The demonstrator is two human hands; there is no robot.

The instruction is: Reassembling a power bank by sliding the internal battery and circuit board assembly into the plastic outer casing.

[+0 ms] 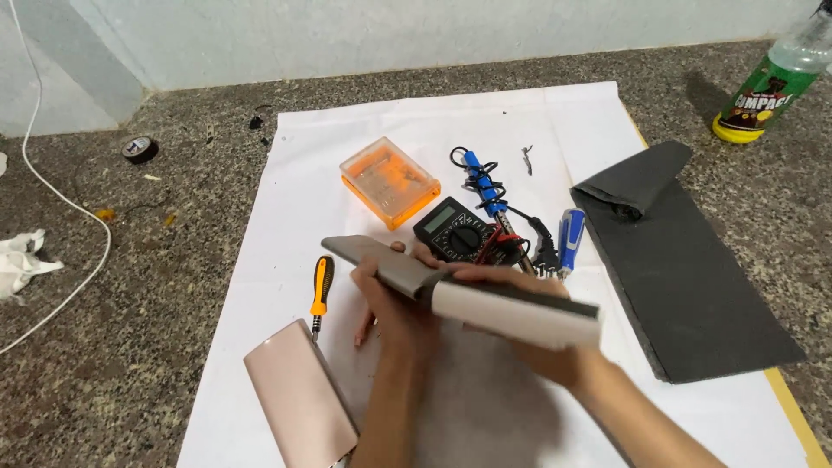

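I see both hands raised over the white paper sheet (485,121) that covers the speckled stone worktop (130,286), and together they hold 1 long flat device, probably a power bank, tilted across the middle of the view. My left hand (394,299) is clenched around its grey shell (381,263), fingers curled underneath and thumb on the upper edge. My right hand (511,290) grips the white inner block (520,314) that sticks out of the shell toward the right, fingers lying along its top. Just below and left of the hands, a pink casing (299,399) lies flat on the paper, and a yellow-and-black screwdriver (321,290) lies beside its upper end. Behind the hands sit a black multimeter (455,230), a blue-handled soldering iron (487,186) with its coiled cord, a blue screwdriver (569,240) and an orange clear plastic box (390,182). A dark grey mat (685,277), folded over at its far end, lies on the right. A green spray bottle (771,87) stands at the far right corner, well apart, and a roll of black tape (139,149) lies far left.
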